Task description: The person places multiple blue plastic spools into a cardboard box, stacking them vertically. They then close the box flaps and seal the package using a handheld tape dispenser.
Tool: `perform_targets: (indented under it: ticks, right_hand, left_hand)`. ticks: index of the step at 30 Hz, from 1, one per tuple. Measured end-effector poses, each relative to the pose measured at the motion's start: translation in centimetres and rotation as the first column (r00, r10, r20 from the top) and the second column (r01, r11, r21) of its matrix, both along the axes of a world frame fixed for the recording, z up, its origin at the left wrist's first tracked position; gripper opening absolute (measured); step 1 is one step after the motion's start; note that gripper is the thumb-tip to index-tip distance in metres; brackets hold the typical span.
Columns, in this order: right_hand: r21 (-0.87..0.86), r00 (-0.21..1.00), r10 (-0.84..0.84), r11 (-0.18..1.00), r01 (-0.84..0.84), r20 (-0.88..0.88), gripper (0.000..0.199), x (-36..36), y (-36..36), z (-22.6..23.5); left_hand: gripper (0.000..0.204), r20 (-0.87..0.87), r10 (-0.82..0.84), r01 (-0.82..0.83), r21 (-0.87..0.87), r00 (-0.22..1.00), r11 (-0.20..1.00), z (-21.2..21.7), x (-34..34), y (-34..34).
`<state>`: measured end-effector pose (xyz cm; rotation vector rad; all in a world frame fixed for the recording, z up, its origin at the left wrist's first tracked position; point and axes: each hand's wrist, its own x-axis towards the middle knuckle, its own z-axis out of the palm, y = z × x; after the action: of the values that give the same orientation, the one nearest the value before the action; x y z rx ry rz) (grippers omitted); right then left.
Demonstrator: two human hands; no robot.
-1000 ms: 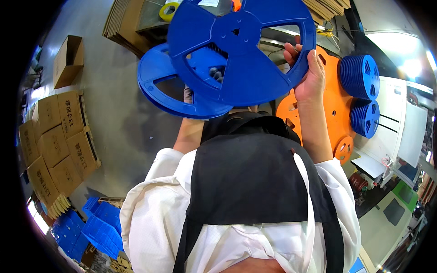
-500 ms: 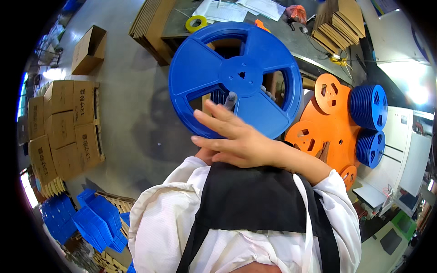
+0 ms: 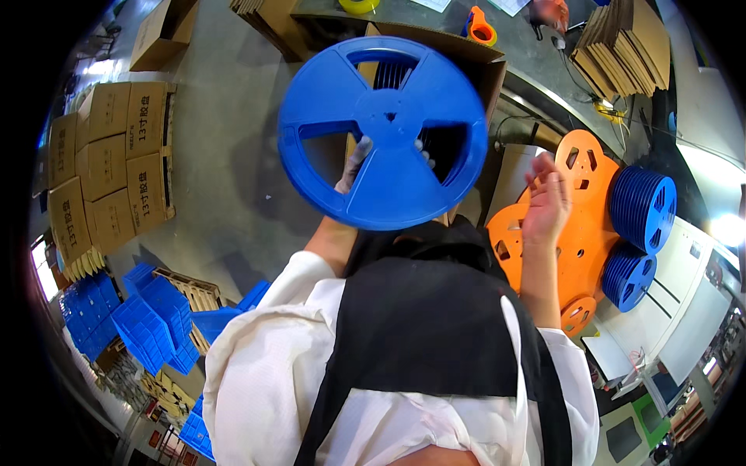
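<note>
Blue plastic reel (image 3: 388, 140) is sitting at 12 o'clock in the view, held up in the air with its flat spoked face toward the camera. Left hand (image 3: 353, 167) has it: thumb pokes through the window at the reel's 8 to 9 o'clock, grey fingertips show at the inner corner of the 4 o'clock window, so it's basically clamped round the bottom spoke. Most of that hand is hidden behind the reel, and what I can see of the fingers looks grey, like a covering, with a bare forearm below

Right hand (image 3: 546, 198) is off between 2 and 3 o'clock, gripping nothing, fingers loosely bent, clear of the reel and in front of the big orange plate (image 3: 594, 233); can't tell if it's touching that. Two stacks of blue reels (image 3: 643, 210) sit past it at 3 o'clock

Behind the held reel there's an open cardboard box (image 3: 491, 78), side showing at 1 o'clock. Orange tape dispenser (image 3: 476, 15) is on the worktable (image 3: 528, 58) beyond it, also 1 o'clock, flattened cardboard stack (image 3: 625, 54) at 2
</note>
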<state>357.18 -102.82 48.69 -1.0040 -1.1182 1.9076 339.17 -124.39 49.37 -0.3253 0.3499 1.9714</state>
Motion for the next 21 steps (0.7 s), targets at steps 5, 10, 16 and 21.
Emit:
perform_targets:
  ticks: [5, 10, 16, 21]
  right_hand:
    - [-0.19, 0.923, 0.253, 0.96, -0.204, 0.291, 0.021, -0.9, -0.4, -10.9]
    - [-0.124, 0.466, 0.587, 0.699, -0.704, 0.663, 0.023, -5.1, -1.7, -23.0]
    - [0.327, 0.352, 0.291, 0.135, -0.936, 0.889, 0.049, -20.0, 0.0, -38.6]
    - [0.252, 0.299, -0.102, -0.329, -0.91, 0.949, 0.064, -34.1, 0.8, -41.5]
  left_hand:
    - [0.059, -0.287, -0.297, 0.065, -0.611, 0.911, 0.789, -8.1, -0.3, -3.5]
    - [0.059, -0.15, -0.476, 0.028, -0.937, 0.867, 0.347, -18.6, 4.3, -11.1]
    - [0.06, -0.082, -0.506, 0.025, -0.979, 0.858, 0.201, -28.0, 5.1, -11.8]
    - [0.061, -0.099, -0.527, -0.03, -0.99, 0.844, 0.138, -29.6, 2.9, -11.8]
